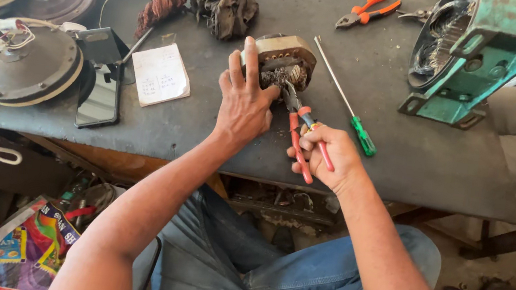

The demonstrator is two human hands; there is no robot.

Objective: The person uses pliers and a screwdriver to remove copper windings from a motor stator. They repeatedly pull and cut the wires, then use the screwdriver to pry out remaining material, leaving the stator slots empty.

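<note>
Up at center frame on the dark workbench [402,157], the left hand [245,102] lies flat against a small motor stator [280,58], fingers spread. Right hand [326,155] is wrapped tight round red-handled pliers [302,134], nose poking into the windings. Green-handled screwdriver [349,109] lies just right.
</note>
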